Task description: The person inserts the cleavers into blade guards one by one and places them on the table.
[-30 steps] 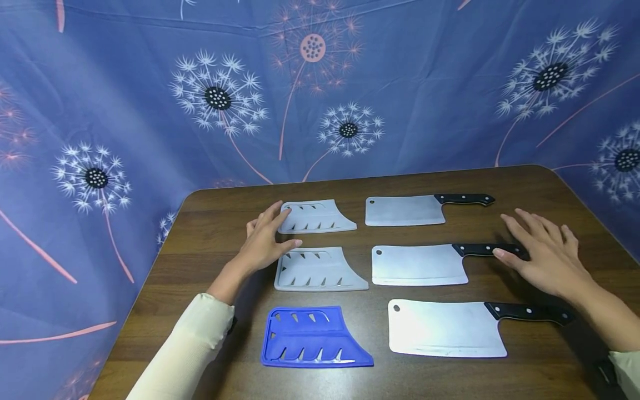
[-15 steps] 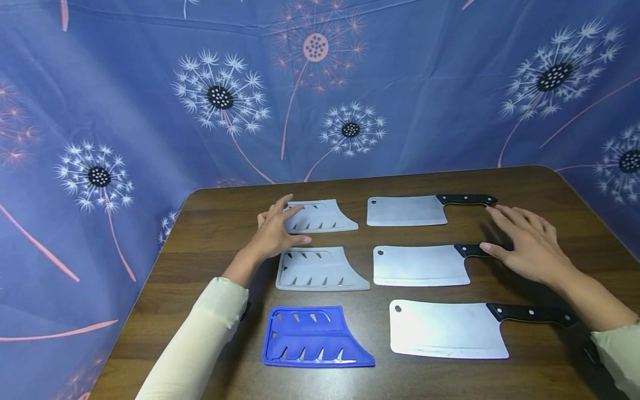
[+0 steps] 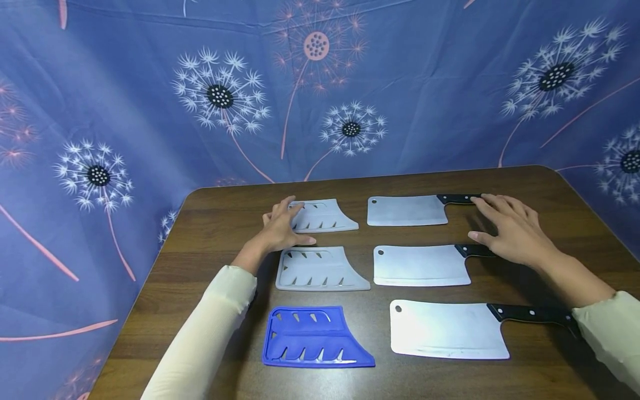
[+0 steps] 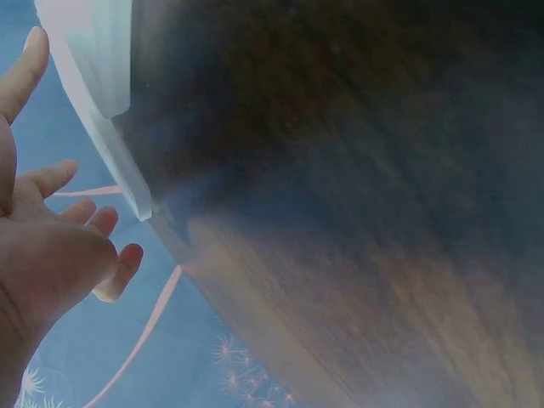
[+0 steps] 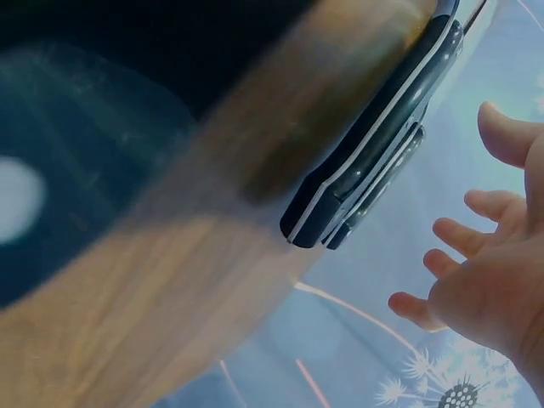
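My left hand (image 3: pixel 280 228), fingers spread, hovers over the left end of the far whitish blade cover (image 3: pixel 325 216); whether it touches is unclear. Its thumb is above the top edge of the middle grey cover (image 3: pixel 320 272). The right hand (image 3: pixel 517 233) is spread over the handles of the far cleaver (image 3: pixel 407 211) and the middle cleaver (image 3: pixel 420 266), hiding part of each. In the left wrist view the left hand (image 4: pixel 59 246) has its fingers apart, and in the right wrist view the right hand (image 5: pixel 501 255) looks loosely spread beside black handles (image 5: pixel 374 144).
Nearest on the brown wooden table (image 3: pixel 200 333) lie a blue blade cover (image 3: pixel 315 339) and a larger-looking cleaver (image 3: pixel 445 330) with a black handle pointing right. Behind the table hangs a blue cloth (image 3: pixel 420 83) with dandelion prints.
My right hand has moved left and away from me, from beside the middle handle towards the far one. My left hand has shifted slightly right over the far cover. Covers and cleavers lie as before.
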### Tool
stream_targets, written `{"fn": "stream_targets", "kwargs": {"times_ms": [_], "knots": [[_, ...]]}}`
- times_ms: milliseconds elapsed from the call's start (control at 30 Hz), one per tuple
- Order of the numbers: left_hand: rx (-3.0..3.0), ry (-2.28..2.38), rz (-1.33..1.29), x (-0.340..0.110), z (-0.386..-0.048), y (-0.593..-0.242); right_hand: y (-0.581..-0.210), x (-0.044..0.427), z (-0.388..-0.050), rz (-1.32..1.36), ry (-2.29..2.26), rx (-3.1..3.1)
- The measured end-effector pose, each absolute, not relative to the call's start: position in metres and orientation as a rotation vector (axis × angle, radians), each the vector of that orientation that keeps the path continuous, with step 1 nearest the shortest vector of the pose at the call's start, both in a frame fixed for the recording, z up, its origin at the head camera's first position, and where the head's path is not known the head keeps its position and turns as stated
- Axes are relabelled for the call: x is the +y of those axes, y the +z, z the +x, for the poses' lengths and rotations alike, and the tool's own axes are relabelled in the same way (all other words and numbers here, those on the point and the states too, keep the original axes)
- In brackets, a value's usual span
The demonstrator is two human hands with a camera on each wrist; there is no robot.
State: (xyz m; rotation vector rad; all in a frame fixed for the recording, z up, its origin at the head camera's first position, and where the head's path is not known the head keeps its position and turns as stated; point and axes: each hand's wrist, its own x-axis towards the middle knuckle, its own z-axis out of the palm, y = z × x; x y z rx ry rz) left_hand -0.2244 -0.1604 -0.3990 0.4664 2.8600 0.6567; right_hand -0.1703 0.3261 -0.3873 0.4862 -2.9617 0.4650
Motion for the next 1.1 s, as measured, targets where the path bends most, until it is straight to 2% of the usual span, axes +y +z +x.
{"fn": "stream_targets", "kwargs": {"times_ms": [633,1100], "knots": [[2.813,0.547,0.465,-0.143,-0.251,-0.391,-0.391,0.324,-0.221,0.473,0.482,-3.080],[2.762,0.509,0.442,-0.137,-0.261,-0.395,-0.399,0.327,-0.250,0.349,0.495,-3.172]]}}
